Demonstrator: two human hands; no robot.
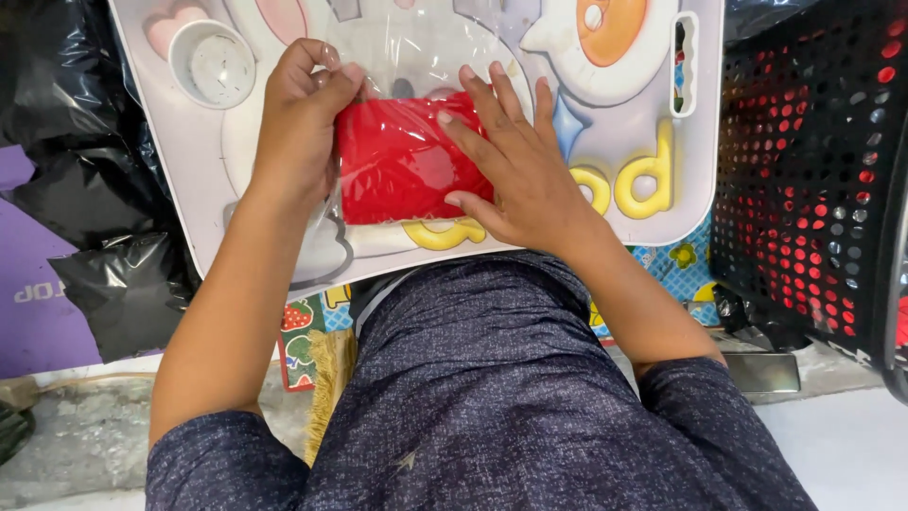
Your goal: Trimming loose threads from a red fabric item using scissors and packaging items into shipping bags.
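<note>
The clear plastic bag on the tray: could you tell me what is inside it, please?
A folded red item fills the clear plastic bag. The right hand and left hand cover its ends.

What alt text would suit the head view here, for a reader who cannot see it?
Two bare hands press a folded red cloth in a clear plastic bag onto a white cartoon-printed lap tray: the left hand pinches the bag's left edge, and the right hand lies flat on top. A small white cup sits on the tray's far left, and a black perforated plastic basket stands at right.
</note>
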